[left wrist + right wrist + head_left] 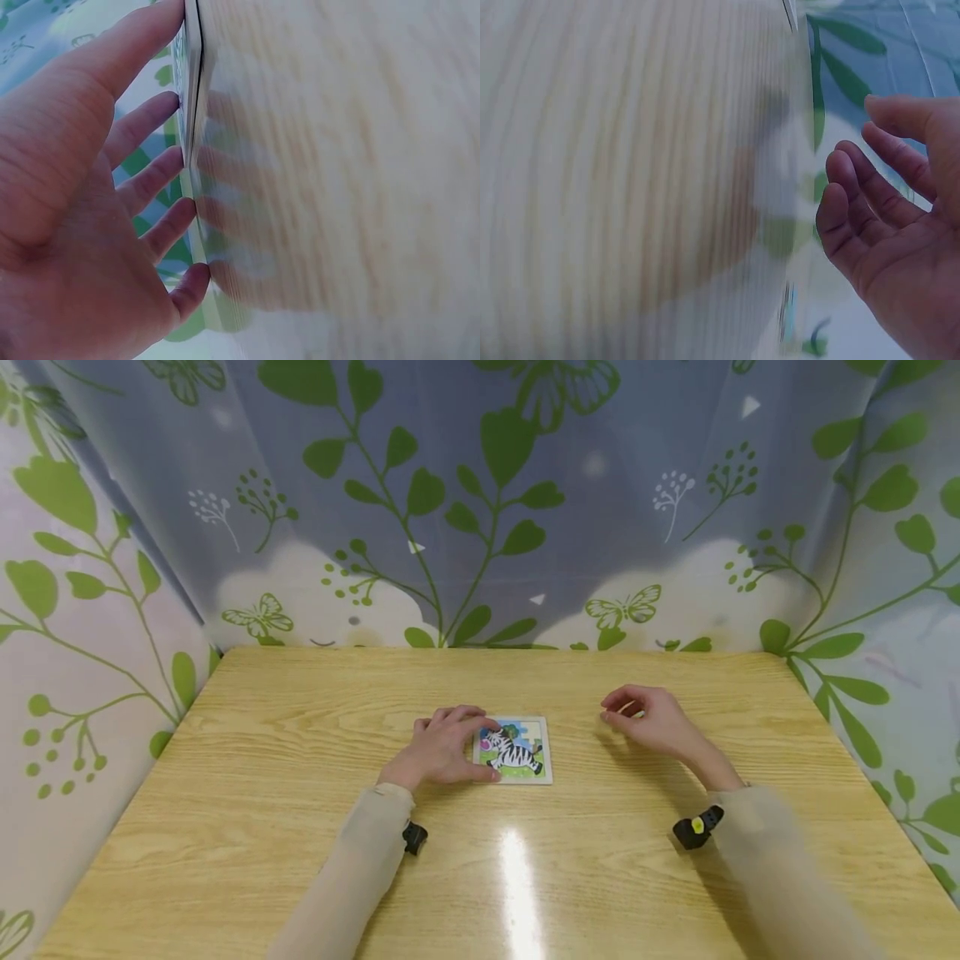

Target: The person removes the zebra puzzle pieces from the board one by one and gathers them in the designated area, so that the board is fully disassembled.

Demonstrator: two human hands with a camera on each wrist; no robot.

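A small square jigsaw puzzle with a zebra picture and a pale border lies flat on the table. At its upper right is a pale patch shaped like a puzzle piece. My left hand rests over the puzzle's left side, thumb at the near left corner and index finger across the upper left. Its other fingers, spread apart, touch the tabletop in the left wrist view. To the puzzle's right, my right hand hovers above the wood with loosely bent fingers. Nothing shows between them in the right wrist view.
The wood-grain table reaches back to a leaf-printed curtain, which also closes in both sides. Both forearms cross the near part of the tabletop, each with a black wrist device. A bright reflection lies in front of the puzzle.
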